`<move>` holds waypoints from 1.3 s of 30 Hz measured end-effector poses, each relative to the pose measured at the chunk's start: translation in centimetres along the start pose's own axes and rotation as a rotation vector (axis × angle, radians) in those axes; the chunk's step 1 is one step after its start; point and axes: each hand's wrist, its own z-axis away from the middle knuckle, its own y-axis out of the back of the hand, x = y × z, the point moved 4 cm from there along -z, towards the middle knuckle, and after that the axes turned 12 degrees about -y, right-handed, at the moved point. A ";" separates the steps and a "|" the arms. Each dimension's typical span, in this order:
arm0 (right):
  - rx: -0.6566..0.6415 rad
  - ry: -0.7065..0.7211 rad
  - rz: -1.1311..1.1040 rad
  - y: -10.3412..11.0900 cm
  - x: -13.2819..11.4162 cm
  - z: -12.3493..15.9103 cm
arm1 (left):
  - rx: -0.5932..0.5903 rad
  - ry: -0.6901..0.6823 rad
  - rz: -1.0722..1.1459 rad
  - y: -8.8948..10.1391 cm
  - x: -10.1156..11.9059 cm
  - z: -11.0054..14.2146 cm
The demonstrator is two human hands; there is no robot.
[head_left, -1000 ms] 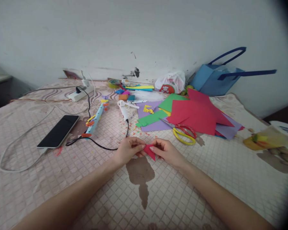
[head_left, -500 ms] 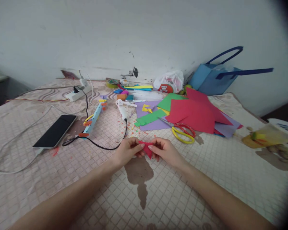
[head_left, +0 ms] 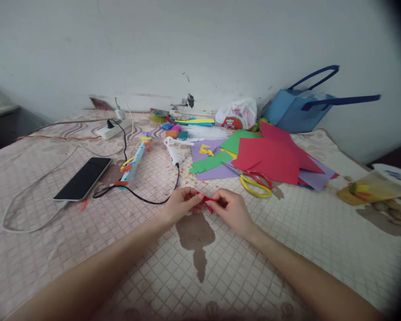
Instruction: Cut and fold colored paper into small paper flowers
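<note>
A small folded piece of red paper (head_left: 206, 200) is pinched between my two hands, just above the tablecloth. My left hand (head_left: 183, 204) grips its left end with thumb and fingers. On its right end, my right hand (head_left: 232, 207) has thumb and fingertips closed. My fingers cover part of the piece. Beyond my right hand lie scissors (head_left: 255, 185) with yellow and red handles, their blades over coloured sheets. Past my left hand lies a white glue gun (head_left: 172, 152) with a black cord.
Red sheets (head_left: 270, 156) overlap green and purple ones at the right. A phone (head_left: 83, 179) charges at the left beside a light blue strip (head_left: 133, 163) with orange and yellow pieces. A power strip (head_left: 114, 129), blue bag (head_left: 297, 109) and plastic cup (head_left: 370, 189) surround the work area.
The red piece has turned and been folded narrower between my fingers; its downward point shows less. My right fingers have curled in more. The view has shifted slightly.
</note>
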 end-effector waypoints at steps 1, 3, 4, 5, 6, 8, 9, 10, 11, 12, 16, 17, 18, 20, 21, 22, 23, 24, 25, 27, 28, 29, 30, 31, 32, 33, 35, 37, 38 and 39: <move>-0.035 -0.024 -0.043 0.1 0.1 -0.1 | 0.005 0.013 0.029 0.1 0.0 0.0; -0.128 -0.094 -0.167 0.2 0.4 -0.2 | -0.004 0.053 0.097 0.2 0.0 0.0; -0.174 -0.129 -0.234 0.2 0.7 -0.3 | -0.021 0.074 0.129 0.2 0.0 0.1; -0.208 -0.161 -0.295 0.2 0.9 -0.5 | -0.044 0.093 0.156 0.2 0.0 0.1; -0.233 -0.188 -0.346 0.1 1.1 -0.6 | -0.063 0.106 0.176 0.3 0.0 0.1; -0.251 -0.222 -0.409 0.1 1.4 -0.7 | -0.082 0.109 0.203 0.4 0.1 0.0; -0.248 -0.232 -0.424 0.0 1.5 -0.7 | -0.086 0.102 0.212 0.5 0.2 0.0; -0.245 -0.238 -0.433 0.0 1.6 -0.7 | -0.085 0.090 0.213 0.6 0.2 0.0; -0.243 -0.241 -0.438 -0.1 1.5 -0.7 | -0.078 0.073 0.200 0.7 0.2 -0.1; -0.244 -0.241 -0.443 -0.1 1.5 -0.7 | -0.067 0.050 0.175 0.8 0.2 -0.2; -0.258 -0.208 -0.416 -0.1 1.2 -0.7 | 0.012 -0.115 0.049 1.3 0.7 -0.6; -0.247 -0.188 -0.384 0.0 1.1 -0.7 | 0.010 -0.162 0.024 1.4 0.9 -0.6; -0.227 -0.166 -0.347 0.2 1.1 -0.7 | -0.011 -0.197 -0.004 1.3 1.0 -0.6; -0.169 -0.120 -0.278 0.5 1.1 -0.8 | -0.099 -0.221 -0.057 1.0 1.1 -0.6; -0.140 -0.096 -0.258 0.7 1.1 -0.8 | -0.155 -0.217 -0.079 0.8 1.1 -0.5; -0.123 -0.075 -0.248 0.8 1.1 -0.8 | -0.207 -0.214 -0.097 0.6 1.0 -0.4; -0.115 -0.056 -0.247 0.8 1.0 -0.8 | -0.244 -0.220 -0.110 0.4 1.0 -0.2; -0.116 -0.043 -0.249 0.9 1.0 -0.7 | -0.262 -0.237 -0.129 0.3 1.0 -0.1; -0.118 -0.034 -0.248 0.9 0.9 -0.7 | -0.253 -0.263 -0.159 0.3 1.0 -0.1; -0.114 -0.021 -0.226 0.9 0.9 -0.6 | -0.192 -0.321 -0.245 0.4 1.0 0.0; -0.104 -0.013 -0.206 0.9 0.8 -0.5 | -0.159 -0.348 -0.289 0.5 1.0 0.0; -0.089 -0.004 -0.187 0.9 0.8 -0.4 | -0.133 -0.374 -0.326 0.6 1.1 -0.1; -0.075 0.005 -0.171 1.0 0.7 -0.4 | -0.120 -0.398 -0.351 0.6 1.1 -0.1; -0.062 0.016 -0.161 1.0 0.6 -0.3 | -0.117 -0.419 -0.362 0.6 1.2 -0.1; -0.052 0.026 -0.158 1.0 0.5 -0.3 | -0.115 -0.439 -0.364 0.6 1.3 -0.1; -0.043 0.037 -0.161 1.0 0.3 -0.2 | -0.111 -0.457 -0.359 0.6 1.4 -0.1; -0.023 0.058 -0.173 1.1 0.2 -0.1 | -0.098 -0.481 -0.343 0.6 1.7 0.0; 0.000 0.075 -0.185 1.1 0.1 -0.1 | -0.087 -0.489 -0.322 0.5 1.8 0.1; 0.010 0.080 -0.190 1.1 0.1 0.0 | -0.079 -0.486 -0.305 0.5 1.8 0.2; 0.018 0.082 -0.195 1.1 0.1 0.0 | -0.071 -0.481 -0.286 0.5 1.8 0.2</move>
